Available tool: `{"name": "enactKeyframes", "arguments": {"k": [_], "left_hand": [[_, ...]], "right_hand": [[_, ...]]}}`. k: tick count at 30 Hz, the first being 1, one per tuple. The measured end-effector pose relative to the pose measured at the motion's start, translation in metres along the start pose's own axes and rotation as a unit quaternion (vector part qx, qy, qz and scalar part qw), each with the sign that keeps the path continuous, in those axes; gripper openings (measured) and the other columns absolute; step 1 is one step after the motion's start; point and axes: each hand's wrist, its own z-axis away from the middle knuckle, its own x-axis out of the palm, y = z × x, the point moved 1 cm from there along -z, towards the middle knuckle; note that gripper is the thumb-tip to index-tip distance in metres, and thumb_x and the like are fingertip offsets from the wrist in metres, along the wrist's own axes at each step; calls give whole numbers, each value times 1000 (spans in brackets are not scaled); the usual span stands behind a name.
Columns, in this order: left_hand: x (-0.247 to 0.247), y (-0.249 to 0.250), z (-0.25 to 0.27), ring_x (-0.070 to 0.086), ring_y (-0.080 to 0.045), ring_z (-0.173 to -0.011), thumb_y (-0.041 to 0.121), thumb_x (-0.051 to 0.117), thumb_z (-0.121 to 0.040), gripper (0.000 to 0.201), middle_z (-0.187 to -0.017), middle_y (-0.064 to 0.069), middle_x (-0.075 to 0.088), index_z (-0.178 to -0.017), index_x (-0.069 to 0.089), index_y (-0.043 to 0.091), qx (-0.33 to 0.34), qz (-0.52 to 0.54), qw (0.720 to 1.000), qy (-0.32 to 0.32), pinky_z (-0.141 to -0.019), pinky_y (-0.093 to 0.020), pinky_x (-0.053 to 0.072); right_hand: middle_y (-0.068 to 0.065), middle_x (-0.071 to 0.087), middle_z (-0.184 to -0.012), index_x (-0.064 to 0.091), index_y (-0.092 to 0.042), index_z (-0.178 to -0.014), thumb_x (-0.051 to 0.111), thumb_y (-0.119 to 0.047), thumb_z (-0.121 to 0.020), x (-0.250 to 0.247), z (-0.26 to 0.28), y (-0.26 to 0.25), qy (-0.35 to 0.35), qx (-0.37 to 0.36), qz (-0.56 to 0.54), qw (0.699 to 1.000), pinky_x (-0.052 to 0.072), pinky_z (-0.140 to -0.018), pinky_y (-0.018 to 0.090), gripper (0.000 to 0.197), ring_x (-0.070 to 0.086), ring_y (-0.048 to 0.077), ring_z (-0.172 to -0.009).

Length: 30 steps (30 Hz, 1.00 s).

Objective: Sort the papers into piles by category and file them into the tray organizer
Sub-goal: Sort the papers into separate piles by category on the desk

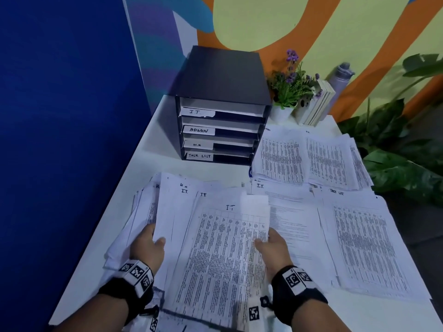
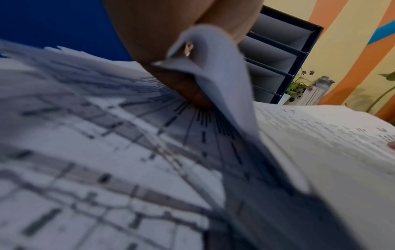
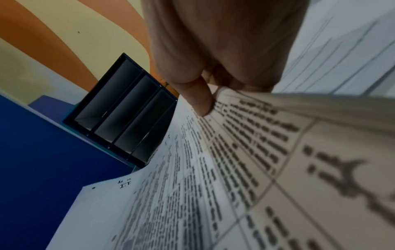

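Note:
A black tray organizer point(image 1: 223, 75) stands at the back of the white table point(image 1: 153, 149), its slots labelled I.T., ADMIN, H.R and TASK LIST. It also shows in both wrist views as the organizer point(image 2: 278, 50) point(image 3: 119, 110). A loose fanned stack of papers point(image 1: 143, 212) lies at the front left. On top is a printed sheet marked I.T. point(image 1: 223, 248) point(image 3: 192, 186). My left hand point(image 1: 155, 240) point(image 2: 181, 81) grips its left edge, thumb on top. My right hand point(image 1: 263, 239) point(image 3: 205, 101) pinches its right edge, which curls upward.
Sorted piles lie on the right: an I.T. pile point(image 1: 290, 212), a task list pile point(image 1: 364, 245), and two more behind point(image 1: 280, 156) point(image 1: 330, 161). A flower pot point(image 1: 287, 92), books point(image 1: 316, 104) and a bottle point(image 1: 340, 75) stand at the back. A blue partition point(image 1: 60, 140) borders the left.

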Motion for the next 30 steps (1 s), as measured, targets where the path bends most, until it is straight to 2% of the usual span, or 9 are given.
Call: {"name": "enactKeyframes", "arguments": {"k": [5,10,14,16,18,21,25,27,30], "left_hand": [[-3,7,5,55,-32,-113,1,46,-96,39,-126,-14,60,-134,51,8,5,12,999,42,-92,-26,35],[-20,29,3,56,-36,-102,7,44,-97,34,-119,-20,60,-130,51,11,-4,23,996,84,-89,-36,41],[-29,52,5,51,-35,-87,8,44,-97,25,-97,-18,57,-121,52,10,19,29,990,136,-83,-43,42],[-31,64,8,52,-37,-88,7,43,-97,23,-95,-15,55,-119,51,11,41,44,985,159,-82,-44,42],[-29,76,12,56,-42,-94,10,42,-98,20,-100,-19,60,-116,52,9,59,62,981,176,-87,-49,44],[-15,98,22,56,-37,-94,16,42,-99,14,-106,-19,60,-109,52,14,82,103,978,164,-90,-51,47],[21,131,37,55,-27,-93,12,41,-100,14,-103,-9,59,-108,52,17,119,177,970,115,-87,-37,42],[42,144,41,58,-30,-93,14,41,-101,12,-100,-8,60,-105,50,21,115,201,969,93,-87,-39,46],[76,157,47,58,-31,-86,18,40,-101,9,-90,-6,60,-103,48,22,118,184,974,52,-75,-35,46]], "right_hand": [[-4,45,-122,38,-5,-144,48,7,-93,-19,7,-14,40,-6,-12,999,36,-103,35,54,47,30,-125],[10,36,-152,23,-10,-152,48,-5,-96,-71,-9,-23,131,10,64,989,41,-102,36,61,50,28,-122],[18,64,-96,43,-8,-141,43,-3,-95,-116,-24,-31,206,-50,189,959,50,-66,35,46,57,28,-69],[13,60,-80,52,-7,-125,43,-1,-93,-126,-29,-37,200,-63,233,950,53,-63,40,34,57,28,-64],[15,62,-104,48,-10,-132,44,0,-92,-127,-32,-40,197,-60,256,945,53,-79,43,41,61,32,-89],[8,38,-144,31,-17,-148,55,-9,-90,-119,-25,-50,221,-121,373,893,39,-100,42,64,40,28,-127],[-5,44,-141,31,-26,-147,63,-17,-89,-95,5,-64,-104,-81,161,978,38,-101,28,67,45,14,-125],[-5,59,-132,33,-22,-142,65,-29,-90,-86,22,-66,-252,-2,25,967,47,-97,32,61,59,15,-114],[-1,75,-98,43,-12,-124,57,-29,-98,-84,22,-64,-256,7,-86,963,50,-63,30,35,66,20,-78]]}}
